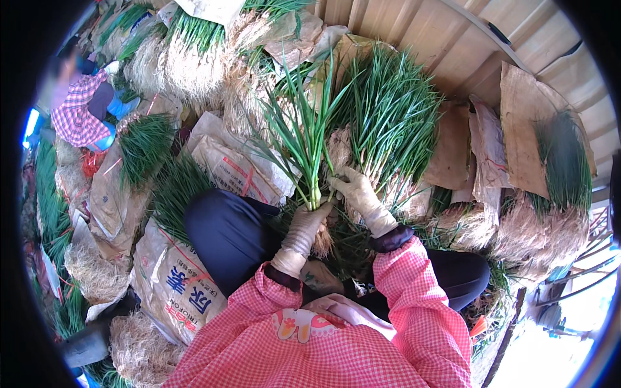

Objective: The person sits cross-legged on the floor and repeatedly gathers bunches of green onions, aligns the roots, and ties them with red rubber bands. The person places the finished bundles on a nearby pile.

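Observation:
A small bunch of green onions (313, 152) stands upright in front of me, leaves fanned out at the top and pale roots hanging below. My gloved left hand (303, 231) is wrapped round its white lower stems. At the bunch's right edge, my gloved right hand (357, 194) has its fingers pinched together on a thin green stalk. Just beyond my right hand leans a large pile of green onions (391, 116). Loose green leaves (349, 249) lie below my hands, between my legs.
Printed woven sacks (236, 165) lie to my left, with more rooted bundles (194, 61) behind. Brown sacks (453, 145) and another green onion stack (566, 158) stand at right, beside a corrugated metal wall (440, 39). A person in a checked top (77, 107) sits at far left.

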Tool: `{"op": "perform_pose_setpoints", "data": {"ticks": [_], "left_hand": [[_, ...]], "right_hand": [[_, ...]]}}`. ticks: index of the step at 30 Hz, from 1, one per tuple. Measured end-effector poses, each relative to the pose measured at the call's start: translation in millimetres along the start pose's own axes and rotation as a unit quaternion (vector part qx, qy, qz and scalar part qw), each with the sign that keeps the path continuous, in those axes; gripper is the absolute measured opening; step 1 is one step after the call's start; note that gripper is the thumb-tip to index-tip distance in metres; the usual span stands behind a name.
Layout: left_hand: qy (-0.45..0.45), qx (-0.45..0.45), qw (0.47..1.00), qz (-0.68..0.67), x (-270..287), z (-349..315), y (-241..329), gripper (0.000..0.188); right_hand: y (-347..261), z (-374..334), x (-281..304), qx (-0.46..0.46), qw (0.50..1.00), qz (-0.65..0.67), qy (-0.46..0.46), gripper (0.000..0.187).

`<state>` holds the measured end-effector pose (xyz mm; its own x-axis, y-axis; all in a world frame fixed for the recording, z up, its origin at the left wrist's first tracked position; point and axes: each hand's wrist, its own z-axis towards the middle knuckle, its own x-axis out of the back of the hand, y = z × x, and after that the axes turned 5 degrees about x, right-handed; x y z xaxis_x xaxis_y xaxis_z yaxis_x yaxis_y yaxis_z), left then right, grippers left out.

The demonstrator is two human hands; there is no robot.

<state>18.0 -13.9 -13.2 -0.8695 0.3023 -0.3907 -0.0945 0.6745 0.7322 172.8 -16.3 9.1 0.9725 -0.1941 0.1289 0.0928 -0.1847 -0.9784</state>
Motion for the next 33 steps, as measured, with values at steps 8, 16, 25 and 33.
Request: {"op": "perform_pose_setpoints", "data": {"ticks": [8,16,25,33], "left_hand": [[0.024,-0.048,0.998,-0.024,2,3,8,0.024],[-0.016,-0.048,0.998,0.032,-5,2,9,0.021],[-0.002,-0.019,1.000,-0.009,-8,6,5,0.020],[0.032,-0.006,0.999,0.013,-9,22,-11,0.023]], "right_hand": [[32,-37,13,-0.019,0.793,-0.505,-0.341,0.026],[68,10,76,-0.164,0.815,-0.552,-0.058,0.034],[41,-23,41,-0.207,0.737,-0.578,-0.283,0.042],[77,77,79,-0.058,0.909,-0.404,0.081,0.033]]}}
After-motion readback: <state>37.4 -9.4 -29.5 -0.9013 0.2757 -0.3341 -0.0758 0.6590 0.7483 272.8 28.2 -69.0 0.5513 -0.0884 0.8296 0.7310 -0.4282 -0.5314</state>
